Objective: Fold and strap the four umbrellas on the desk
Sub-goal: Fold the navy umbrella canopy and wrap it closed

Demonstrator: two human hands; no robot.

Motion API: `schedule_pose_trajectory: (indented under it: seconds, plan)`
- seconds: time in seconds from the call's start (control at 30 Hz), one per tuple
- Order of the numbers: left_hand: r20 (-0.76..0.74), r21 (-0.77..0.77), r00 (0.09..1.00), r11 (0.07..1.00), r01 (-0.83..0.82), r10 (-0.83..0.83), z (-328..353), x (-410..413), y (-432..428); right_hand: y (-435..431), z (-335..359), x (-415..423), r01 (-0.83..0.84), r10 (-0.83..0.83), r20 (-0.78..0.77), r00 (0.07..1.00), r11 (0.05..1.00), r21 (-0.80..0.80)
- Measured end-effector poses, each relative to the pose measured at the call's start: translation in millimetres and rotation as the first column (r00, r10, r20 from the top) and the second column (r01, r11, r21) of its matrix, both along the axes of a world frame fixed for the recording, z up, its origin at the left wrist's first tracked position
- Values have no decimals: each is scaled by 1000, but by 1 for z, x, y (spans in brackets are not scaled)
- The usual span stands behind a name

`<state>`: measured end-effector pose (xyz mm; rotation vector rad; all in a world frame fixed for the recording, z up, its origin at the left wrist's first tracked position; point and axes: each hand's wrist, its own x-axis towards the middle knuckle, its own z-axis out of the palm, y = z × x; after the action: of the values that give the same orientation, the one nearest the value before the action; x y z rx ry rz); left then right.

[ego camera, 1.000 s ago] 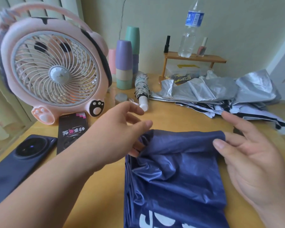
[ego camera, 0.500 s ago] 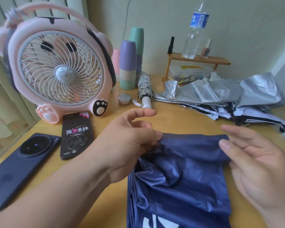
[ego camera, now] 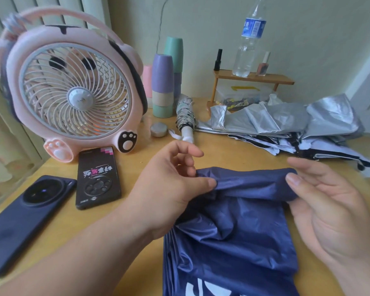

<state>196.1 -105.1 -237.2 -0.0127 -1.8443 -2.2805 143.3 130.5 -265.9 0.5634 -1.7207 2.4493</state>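
Navy umbrella (ego camera: pixel 233 231), lower centre of the frame, lying on the desk (ego camera: pixel 137 242): your left hand (ego camera: pixel 171 189) pinches the left end of its top fold between thumb and fingers, while your right hand (ego camera: pixel 329 210) holds the right end under the thumb, fingers nearly straight. The slick canopy is bunched between the two grips, so an uneven pull would likely free the looser right end and spoil the pleats.
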Motion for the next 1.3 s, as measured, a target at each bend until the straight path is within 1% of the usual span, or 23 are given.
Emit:
schedule_pose_trajectory:
  seconds: [0.1, 0.2, 0.37, 0.43, 0.47, 0.5, 0.53, 0.57, 0.6, 0.63, 0.67, 0.7, 0.73, 0.83, 0.97, 1.0, 1.07, 1.1, 1.13, 1.17, 1.23, 1.27, 1.3]
  plan:
    - [-80, 59, 997, 998, 2, 3, 5, -2, -12, 3, 0, -3, 35, -35, 17, 999, 999, 11]
    - [-108, 108, 994, 993, 40, -28, 10, -2, -24, 3, 1, -3, 78, -78, 17, 997, 997, 24]
    - [-73, 17, 989, 991, 132, -130, 15, 1, -34, 3, 3, -1, 59, -59, 11, 998, 998, -28]
    - [-96, -26, 982, 986, 163, -165, 17, 2, -38, 4, 6, 0, 59, -59, 26, 998, 998, -18]
    - [-117, -80, 976, 981, 174, -183, 17, 3, -40, 4, 7, 0, 58, -58, 31, 998, 998, -10]
    - [-152, -210, 969, 964, 164, -197, 17, 4, -43, 4, 8, 1, 54, -54, 31, 998, 999, -1]
    - [-200, -427, 956, 897, 113, -215, 18, 6, -46, 4, 8, 2, 52, -53, 32, 998, 999, 10]
    - [-234, -669, 941, 743, 27, -244, 17, 7, -49, 4, 8, 3, 52, -53, 31, 998, 999, 16]
    - [-249, -834, 925, 549, -54, -288, 15, 7, -51, 4, 8, 4, 51, -51, 30, 998, 999, 16]
    - [-253, -913, 909, 393, -111, -331, 12, 6, -52, 4, 9, 5, 51, -52, 31, 998, 999, 14]
    - [-255, -939, 899, 312, -143, -357, 10, 4, -52, 5, 10, 5, 53, -54, 35, 998, 999, 9]
    - [-275, -944, 888, 280, -176, -368, 7, 3, -52, 5, 10, 6, 56, -56, 39, 998, 998, 5]
    - [-313, -934, 880, 284, -218, -357, 6, 2, -50, 5, 11, 6, 54, -54, 40, 998, 999, 4]
    - [-411, -884, 871, 348, -311, -268, 11, 5, -49, 4, 14, 7, 62, -62, 35, 997, 998, 25]
    - [-412, -887, 855, 354, -297, -315, 28, 19, -52, 4, 17, 11, 45, -47, 29, 998, 998, 52]
    - [-414, -882, 853, 372, -289, -318, 32, 23, -54, 4, 17, 10, 42, -43, 27, 999, 997, 65]
    - [-436, -834, 868, 470, -291, -237, 38, 32, -58, 4, 16, 10, 34, -37, 28, 999, 994, 103]
    - [-415, -801, 894, 535, -269, -171, 38, 37, -59, 5, 16, 10, 32, -35, 24, 999, 992, 119]
    - [-349, -784, 930, 581, -220, -118, 38, 43, -59, 5, 16, 11, 33, -35, 13, 999, 990, 135]
    - [-238, -802, 967, 580, -145, -87, 37, 49, -57, 5, 16, 12, 40, -40, -1, 999, 987, 158]
    - [-11, -885, 999, 465, 11, -44, 29, 58, -47, 5, 19, 17, 64, -55, -41, 998, 966, 249]
    - [46, -912, 999, 407, 48, -14, 23, 61, -40, 4, 20, 18, 87, -69, -70, 995, 947, 309]
    - [74, -925, 997, 375, 64, 12, 18, 63, -32, 3, 22, 20, 104, -72, -100, 992, 920, 377]
